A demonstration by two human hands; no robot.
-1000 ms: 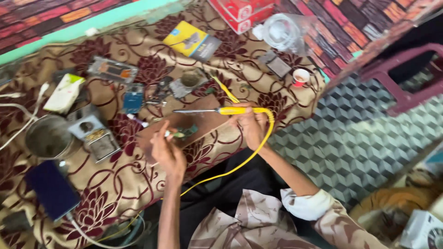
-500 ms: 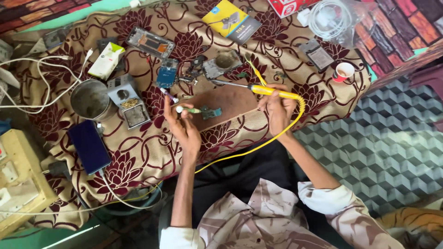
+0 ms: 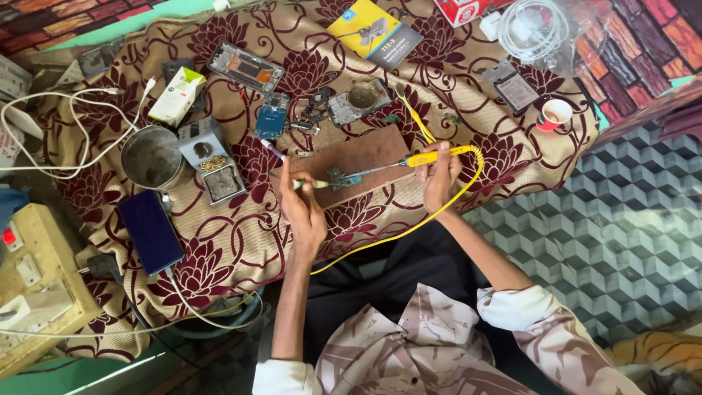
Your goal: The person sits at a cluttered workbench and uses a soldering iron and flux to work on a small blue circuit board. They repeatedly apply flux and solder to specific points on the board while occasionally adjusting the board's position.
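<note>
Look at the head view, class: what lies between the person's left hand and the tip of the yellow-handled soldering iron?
A small circuit board on the brown wooden block lies between the left hand and the soldering iron held by the right hand.

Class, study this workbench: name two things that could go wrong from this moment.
The soldering iron in the right hand points toward the left hand steadying the small circuit board; fingers could get burned. Its yellow cord trails over the fabric table cover and might snag.
</note>
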